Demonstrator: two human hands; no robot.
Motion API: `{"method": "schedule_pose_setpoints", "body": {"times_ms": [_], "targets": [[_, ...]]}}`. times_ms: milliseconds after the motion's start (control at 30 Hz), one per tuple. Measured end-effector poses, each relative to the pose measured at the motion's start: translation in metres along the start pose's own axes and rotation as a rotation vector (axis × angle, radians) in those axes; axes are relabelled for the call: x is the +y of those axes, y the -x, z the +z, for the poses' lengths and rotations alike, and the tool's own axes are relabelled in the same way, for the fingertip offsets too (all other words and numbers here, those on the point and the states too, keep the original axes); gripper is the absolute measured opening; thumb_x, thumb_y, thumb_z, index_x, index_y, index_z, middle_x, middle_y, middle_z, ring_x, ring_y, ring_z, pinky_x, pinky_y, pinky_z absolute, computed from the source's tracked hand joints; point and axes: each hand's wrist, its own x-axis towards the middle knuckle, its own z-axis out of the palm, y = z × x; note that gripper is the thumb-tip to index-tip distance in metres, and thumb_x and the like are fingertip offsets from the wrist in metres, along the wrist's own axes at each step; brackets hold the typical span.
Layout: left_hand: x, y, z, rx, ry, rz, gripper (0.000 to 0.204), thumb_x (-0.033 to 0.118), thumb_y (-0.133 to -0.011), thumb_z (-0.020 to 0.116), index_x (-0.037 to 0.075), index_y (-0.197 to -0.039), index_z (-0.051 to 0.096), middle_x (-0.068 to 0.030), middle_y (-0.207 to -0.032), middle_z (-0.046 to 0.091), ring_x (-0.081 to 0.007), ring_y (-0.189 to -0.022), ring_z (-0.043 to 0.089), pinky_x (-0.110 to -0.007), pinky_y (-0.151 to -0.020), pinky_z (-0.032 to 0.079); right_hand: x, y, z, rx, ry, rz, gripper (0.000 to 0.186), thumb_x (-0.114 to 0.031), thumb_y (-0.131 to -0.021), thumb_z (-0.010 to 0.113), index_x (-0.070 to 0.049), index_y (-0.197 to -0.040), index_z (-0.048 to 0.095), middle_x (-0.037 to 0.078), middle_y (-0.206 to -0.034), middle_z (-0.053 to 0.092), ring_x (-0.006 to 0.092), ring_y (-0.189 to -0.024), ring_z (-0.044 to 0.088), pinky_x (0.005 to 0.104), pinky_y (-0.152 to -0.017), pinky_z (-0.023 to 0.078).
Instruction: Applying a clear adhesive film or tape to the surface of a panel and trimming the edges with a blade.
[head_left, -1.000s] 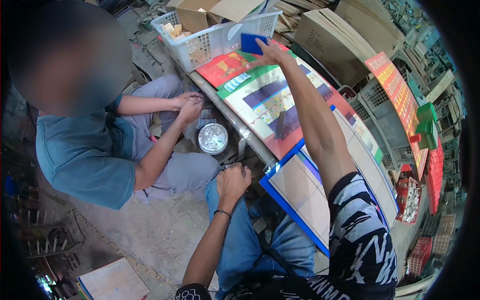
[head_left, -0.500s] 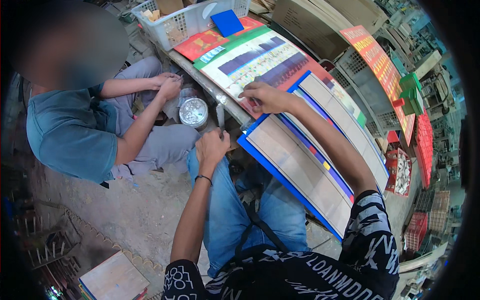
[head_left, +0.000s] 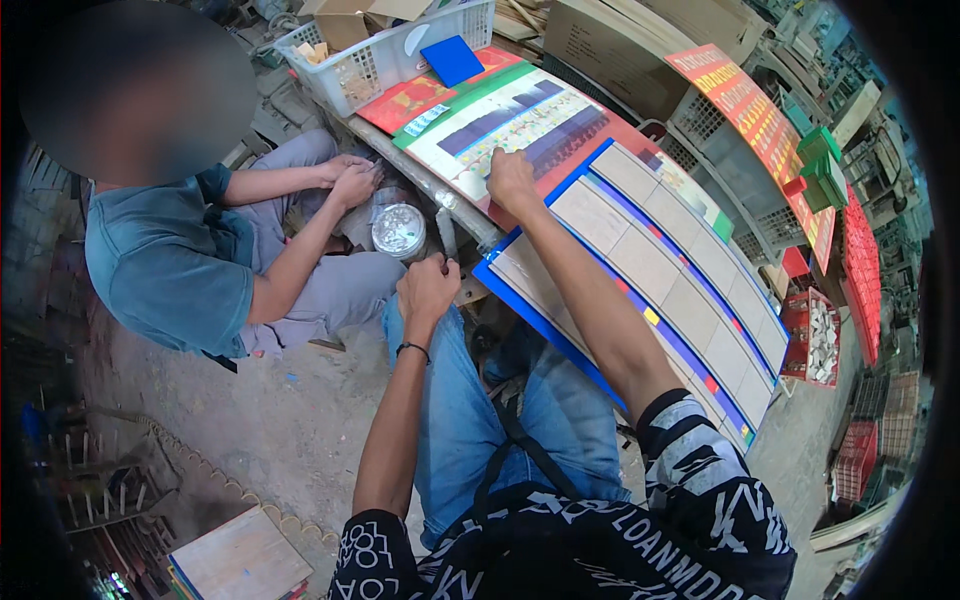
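My left hand [head_left: 428, 292] is closed above my left knee, gripping a slim tool with a pale, flat, knife-like blade [head_left: 446, 236] that points up; its exact kind is unclear. To the right, my right hand [head_left: 512, 180] hovers at the near edge of a colourful printed board [head_left: 470, 185], its fingers drawn together. Whatever they pinch, if anything, is too small to make out. Beneath my right forearm lies a blue-edged panel [head_left: 622, 252] with rows of beige rectangles and narrow purple strips dotted red and yellow. A round tin [head_left: 398, 232] with a whitish, smeared top stands left of the blade.
A co-worker in a teal shirt [head_left: 170, 265] sits at the left, hands together. On the table's far end stand a white plastic basket [head_left: 370, 75] and a small blue square [head_left: 453, 61]. Stacked boards [head_left: 240, 555] lie at the lower left; a red crate [head_left: 810, 340] sits right.
My right hand has shifted slightly away from me, and its spread fingers have come together. The forearm has swung left, uncovering more of the panel. My left hand keeps its hold.
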Motion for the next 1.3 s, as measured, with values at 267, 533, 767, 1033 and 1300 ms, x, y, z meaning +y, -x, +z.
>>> {"method": "schedule_pose_setpoints", "body": {"times_ms": [267,533,767,1033,1300], "targets": [[-0.001,-0.001,0.000,0.033,0.008,-0.004,0.029,0.031,-0.080,0.050,0.005,-0.080,0.064,-0.0204,-0.078,0.064,-0.0385,-0.076,0.062,-0.047,-0.071,0.047,0.000,-0.001,-0.010,-0.012,-0.395,0.221,0.040,-0.006,-0.069,0.058,0.008,-0.106,0.052,0.030,-0.102,0.057,0.0374,-0.094,0.059,0.0397,-0.081,0.049],[-0.019,0.003,-0.004,0.071,0.054,-0.041,0.030,0.031,-0.079,0.050,0.004,-0.080,0.064,-0.0215,-0.078,0.063,-0.0389,-0.077,0.060,-0.048,-0.069,0.046,0.076,0.031,-0.127,-0.123,-0.981,-0.012,0.019,-0.016,-0.072,0.064,0.002,-0.080,0.063,0.003,-0.072,0.059,0.0102,-0.065,0.055,0.0225,-0.059,0.044],[-0.017,0.012,-0.008,0.185,0.271,-0.139,0.026,0.028,-0.079,0.051,0.005,-0.082,0.063,-0.0192,-0.081,0.063,-0.0381,-0.079,0.060,-0.047,-0.070,0.046,0.168,0.161,-0.263,0.258,-1.075,-0.105,0.013,-0.004,-0.087,0.046,0.006,-0.088,0.054,0.006,-0.098,0.053,0.0114,-0.082,0.048,0.0210,-0.081,0.037],[-0.038,0.002,-0.017,-0.390,-0.203,0.222,0.032,0.029,-0.081,0.049,0.007,-0.096,0.066,-0.0175,-0.092,0.065,-0.0317,-0.089,0.061,-0.040,-0.079,0.046,0.240,0.293,-0.314,0.367,-1.200,0.145,0.010,-0.013,-0.088,0.057,-0.008,-0.089,0.048,0.001,-0.087,0.047,0.0068,-0.080,0.044,0.0205,-0.070,0.035],[-0.061,0.005,-0.030,-0.470,0.349,0.001,0.055,0.048,-0.092,0.038,0.002,-0.093,0.069,-0.0121,-0.092,0.065,-0.0213,-0.088,0.058,-0.030,-0.086,0.041,0.250,0.366,-0.306,0.460,-1.273,0.261,0.013,-0.013,-0.088,0.056,-0.010,-0.084,0.044,-0.004,-0.074,0.040,0.0035,-0.063,0.033,0.0186,-0.058,0.029]]}}
